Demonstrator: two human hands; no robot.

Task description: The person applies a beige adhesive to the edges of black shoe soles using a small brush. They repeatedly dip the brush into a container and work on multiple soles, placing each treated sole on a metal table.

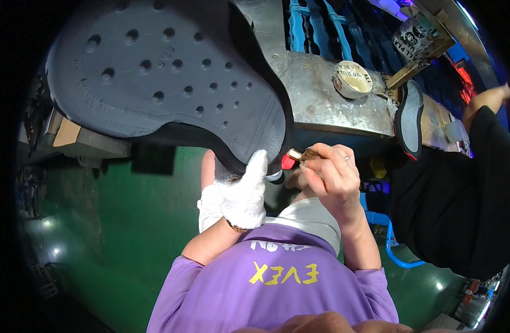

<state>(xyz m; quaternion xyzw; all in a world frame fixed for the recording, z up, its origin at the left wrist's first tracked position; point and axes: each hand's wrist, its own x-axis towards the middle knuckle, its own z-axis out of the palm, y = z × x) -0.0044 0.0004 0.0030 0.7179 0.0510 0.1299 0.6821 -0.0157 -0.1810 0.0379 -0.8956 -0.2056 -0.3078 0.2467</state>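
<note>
A grey shoe sole (177, 77) with round dimples and a black edge looms large at the upper left. My left hand (246, 194), in a white knit glove, grips its narrow end, the thumb on the grey face and the other fingers mostly hidden beneath. My bare right hand (332, 172) pinches a small brush (295, 155) with a gold-coloured ferrule and a bright red tip. That red tip is right beside the sole's black edge; whether it touches cannot be made out.
Ahead stands a metal-topped bench (327, 105) bearing a round tub (353, 80). Farther right, another sole (410, 119) leans at the bench edge. A person in black (454, 194) is close on my right, near a blue tubular frame (393, 244). Blue strips (321, 28) lie beyond the bench.
</note>
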